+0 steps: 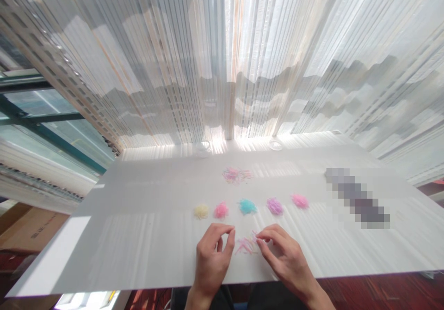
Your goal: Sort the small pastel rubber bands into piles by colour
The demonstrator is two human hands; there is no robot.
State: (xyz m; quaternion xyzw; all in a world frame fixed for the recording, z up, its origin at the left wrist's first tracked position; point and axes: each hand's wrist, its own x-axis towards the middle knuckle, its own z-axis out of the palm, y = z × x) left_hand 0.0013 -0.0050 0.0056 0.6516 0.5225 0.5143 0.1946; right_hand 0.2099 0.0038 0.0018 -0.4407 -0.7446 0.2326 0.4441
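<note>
A small loose pile of thin pink and pale strands [245, 246] lies on the white table between my two hands. My left hand [214, 251] is just left of it, thumb and index fingertips pinched together; whether anything is between them is too small to tell. On the other side, my right hand [285, 253] pinches a thin pinkish strand [254, 233] at the pile's edge. Beyond my hands runs a row of sorted heaps: a pale yellow heap [201, 211], a pink heap [221, 209], a turquoise heap [247, 206], a purple heap [275, 206] and another pink heap [300, 201].
A mixed-colour pile of strands [236, 175] lies farther back on the white table [145, 240]. Two clear round items [275, 145] stand near the far edge by the sheer curtain [215, 69]. A blurred-out object [357, 198] lies at right. A cardboard box [31, 229] sits lower left.
</note>
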